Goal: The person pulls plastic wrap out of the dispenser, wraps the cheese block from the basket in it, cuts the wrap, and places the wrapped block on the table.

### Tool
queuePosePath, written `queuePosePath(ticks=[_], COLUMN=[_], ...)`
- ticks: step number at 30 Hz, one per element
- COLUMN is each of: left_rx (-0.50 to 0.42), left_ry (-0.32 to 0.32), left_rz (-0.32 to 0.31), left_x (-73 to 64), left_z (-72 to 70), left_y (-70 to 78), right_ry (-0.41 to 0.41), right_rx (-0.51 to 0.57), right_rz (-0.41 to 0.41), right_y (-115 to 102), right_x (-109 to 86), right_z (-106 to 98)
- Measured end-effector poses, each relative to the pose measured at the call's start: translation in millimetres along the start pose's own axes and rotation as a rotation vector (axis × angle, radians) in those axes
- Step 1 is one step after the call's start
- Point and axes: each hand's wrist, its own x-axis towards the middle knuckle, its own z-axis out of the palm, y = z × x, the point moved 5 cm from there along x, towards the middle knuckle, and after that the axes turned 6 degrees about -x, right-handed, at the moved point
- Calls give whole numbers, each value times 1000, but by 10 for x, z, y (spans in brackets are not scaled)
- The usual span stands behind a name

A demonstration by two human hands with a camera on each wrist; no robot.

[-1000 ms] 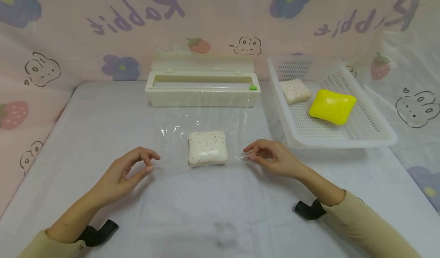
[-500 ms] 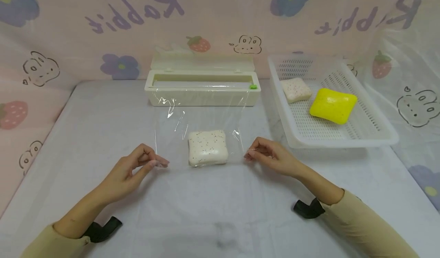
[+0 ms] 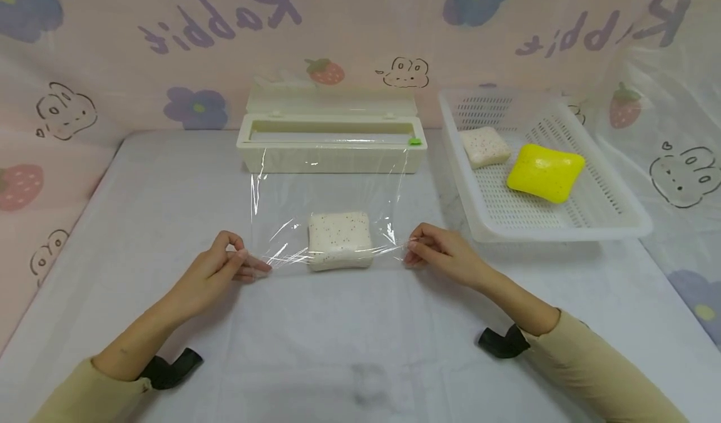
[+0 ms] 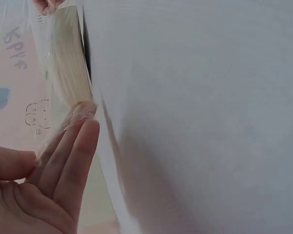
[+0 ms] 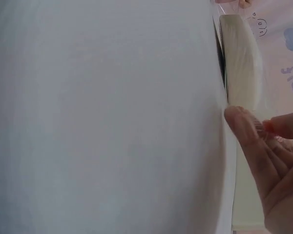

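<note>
A sheet of clear plastic wrap (image 3: 388, 230) runs from the cream wrap dispenser (image 3: 331, 160) toward me. Beneath or behind its near part lies a white pillow-shaped block (image 3: 340, 238) with dark specks, like a bar of soap. At the sheet's near left corner my left hand (image 3: 216, 273) pinches the film between thumb and fingers; the left wrist view shows the film (image 4: 63, 129) gathered over the fingertips. My right hand (image 3: 447, 257) pinches the near right corner, and crumpled film shows between its thumb and fingers (image 5: 246, 129) in the right wrist view. The film is stretched between both hands.
The dispenser's lid (image 3: 332, 102) stands raised, with a small green slider (image 3: 415, 141) at the right of its front edge. A white perforated basket (image 3: 563, 234) at the right holds a yellow pillow-shaped block (image 3: 546, 173) and a paler speckled block (image 3: 485, 147). A patterned curtain (image 3: 349, 29) backs the table.
My left hand has shifted slightly right and its fingers have closed on the film's corner. The film is now tauter, with creases across the block's near part. My right hand has barely moved.
</note>
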Motion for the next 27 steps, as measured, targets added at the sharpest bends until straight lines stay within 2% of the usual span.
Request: queuePosePath(ticks=[3, 7, 11, 17, 21, 24, 27], left_rx=[-96, -132, -93, 42, 54, 5, -135], left_ry=[0, 16, 31, 79, 117, 136, 108], left_rz=[-92, -173, -206, -302, -366, -402, -440], left_x=[27, 63, 94, 130, 135, 131, 108], left_z=[-24, -46, -50, -69, -84, -93, -101], left_y=[-54, -84, -77, -120, -134, -161, -257], right_ry=[-11, -33, -35, -41, -40, -45, -75], right_rx=[50, 125, 166, 105, 132, 164, 244], right_rz=[58, 180, 309, 393, 461, 485, 473], right_y=[23, 79, 148, 191, 219, 236, 254], right_x=[12, 51, 90, 136, 147, 133, 97], right_z=[-8, -19, -33, -52, -51, -44, -51])
